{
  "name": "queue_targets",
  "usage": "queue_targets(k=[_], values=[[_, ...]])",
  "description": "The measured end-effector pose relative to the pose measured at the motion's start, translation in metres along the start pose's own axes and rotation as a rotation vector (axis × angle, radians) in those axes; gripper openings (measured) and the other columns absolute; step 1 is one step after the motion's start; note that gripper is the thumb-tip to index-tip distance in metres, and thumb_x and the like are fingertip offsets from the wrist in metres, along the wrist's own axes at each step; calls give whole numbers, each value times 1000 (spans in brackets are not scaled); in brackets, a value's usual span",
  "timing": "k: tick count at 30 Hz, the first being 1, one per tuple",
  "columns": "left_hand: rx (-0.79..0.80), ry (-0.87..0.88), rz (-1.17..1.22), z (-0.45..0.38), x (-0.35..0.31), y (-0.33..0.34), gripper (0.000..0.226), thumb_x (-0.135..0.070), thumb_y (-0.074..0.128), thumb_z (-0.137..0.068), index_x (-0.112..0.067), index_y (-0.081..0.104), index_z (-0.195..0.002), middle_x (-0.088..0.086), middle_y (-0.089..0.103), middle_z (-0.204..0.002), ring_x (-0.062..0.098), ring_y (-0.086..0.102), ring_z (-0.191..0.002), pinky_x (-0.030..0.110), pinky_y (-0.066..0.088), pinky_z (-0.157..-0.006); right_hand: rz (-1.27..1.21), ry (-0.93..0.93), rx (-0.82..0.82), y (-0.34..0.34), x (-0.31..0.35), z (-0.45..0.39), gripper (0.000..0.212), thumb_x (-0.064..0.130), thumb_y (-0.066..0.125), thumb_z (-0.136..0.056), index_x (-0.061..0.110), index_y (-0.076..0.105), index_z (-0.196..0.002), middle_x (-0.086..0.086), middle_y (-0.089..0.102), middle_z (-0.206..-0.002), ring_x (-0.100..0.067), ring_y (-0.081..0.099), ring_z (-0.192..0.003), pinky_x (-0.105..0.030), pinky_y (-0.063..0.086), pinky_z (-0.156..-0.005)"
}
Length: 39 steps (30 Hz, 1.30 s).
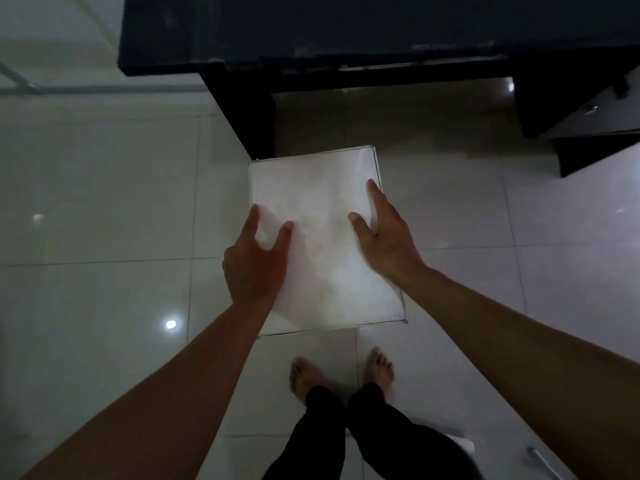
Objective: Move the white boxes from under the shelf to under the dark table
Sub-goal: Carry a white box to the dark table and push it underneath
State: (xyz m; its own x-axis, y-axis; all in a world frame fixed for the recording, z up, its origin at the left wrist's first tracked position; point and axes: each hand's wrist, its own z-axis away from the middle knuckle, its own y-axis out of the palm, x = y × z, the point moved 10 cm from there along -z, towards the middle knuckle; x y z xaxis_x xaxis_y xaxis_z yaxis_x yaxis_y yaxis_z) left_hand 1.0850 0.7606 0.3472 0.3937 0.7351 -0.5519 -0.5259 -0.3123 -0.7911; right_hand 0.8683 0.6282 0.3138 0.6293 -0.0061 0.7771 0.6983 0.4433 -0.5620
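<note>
A white box point(320, 181) lies flat-side up on the pale tiled floor, just in front of the opening under the dark table point(311, 29). Its far edge is level with the table's left leg point(242, 112). My left hand point(252, 268) clasps the box's left side, thumb on top and fingers over the edge. On the right side my right hand point(386, 237) does the same, with its thumb on the top face. Whether the box rests on the floor or is lifted slightly, I cannot tell. No shelf or other white box is in view.
A dark drawer unit point(588, 126) stands at the right under the table. Glossy tiles point(104, 202) spread to the left and right. My bare feet point(304, 375) are close behind the box. A small white object point(465, 444) lies at the lower right.
</note>
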Motion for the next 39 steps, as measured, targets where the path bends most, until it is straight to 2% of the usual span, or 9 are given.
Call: queue_targets(k=[10, 17, 27, 34, 36, 37, 39], values=[[-52, 45, 34, -118, 72, 168, 72, -71, 53, -82, -42, 37, -146, 14, 69, -116, 36, 62, -111, 42, 46, -97, -25, -47, -69, 103, -138, -124, 65, 44, 47, -100, 34, 13, -154, 5, 26, -160, -15, 27, -144, -19, 18, -104], [-95, 60, 13, -177, 144, 271, 71, -69, 54, -83, -42, 37, -146, 14, 66, -123, 38, 58, -115, 43, 44, -99, -47, -56, -89, 186, -233, -181, 65, 43, 48, -100, 33, 16, -155, 5, 26, -159, -16, 28, -144, -18, 19, -103], [-120, 54, -23, -210, 208, 325, 72, -70, 53, -84, -40, 37, -147, 15, 66, -123, 38, 59, -115, 43, 44, -99, -67, -92, -73, 254, -282, -206, 65, 41, 49, -100, 31, 16, -155, 3, 28, -159, -16, 28, -143, -20, 18, -104], [-122, 38, -19, -218, 231, 329, 72, -71, 50, -84, -40, 35, -147, 17, 65, -125, 38, 59, -115, 43, 45, -98, 8, -133, -62, 272, -276, -212, 65, 40, 48, -100, 28, 17, -155, 1, 24, -160, -19, 24, -145, -22, 18, -106], [-62, 91, -45, -218, 227, 333, 74, -69, 50, -85, -37, 31, -149, 14, 56, -138, 37, 54, -123, 45, 43, -101, 56, -130, -68, 273, -273, -210, 64, 41, 48, -100, 28, 18, -155, -3, 15, -163, -22, 17, -148, -27, 18, -110], [-23, 144, -75, -216, 222, 335, 75, -67, 50, -86, -34, 30, -150, 13, 45, -148, 36, 48, -131, 46, 41, -104, 104, -136, -85, 272, -270, -205, 63, 41, 48, -100, 26, 20, -155, -4, 9, -164, -24, 13, -149, -30, 18, -113], [7, 362, -187, -206, 202, 332, 74, -64, 50, -89, -28, 32, -151, 12, 20, -161, 34, 30, -144, 47, 35, -109, 293, -231, -142, 268, -258, -188, 59, 42, 44, -100, 20, 27, -153, -8, 4, -164, -26, 6, -150, -41, 17, -119]])
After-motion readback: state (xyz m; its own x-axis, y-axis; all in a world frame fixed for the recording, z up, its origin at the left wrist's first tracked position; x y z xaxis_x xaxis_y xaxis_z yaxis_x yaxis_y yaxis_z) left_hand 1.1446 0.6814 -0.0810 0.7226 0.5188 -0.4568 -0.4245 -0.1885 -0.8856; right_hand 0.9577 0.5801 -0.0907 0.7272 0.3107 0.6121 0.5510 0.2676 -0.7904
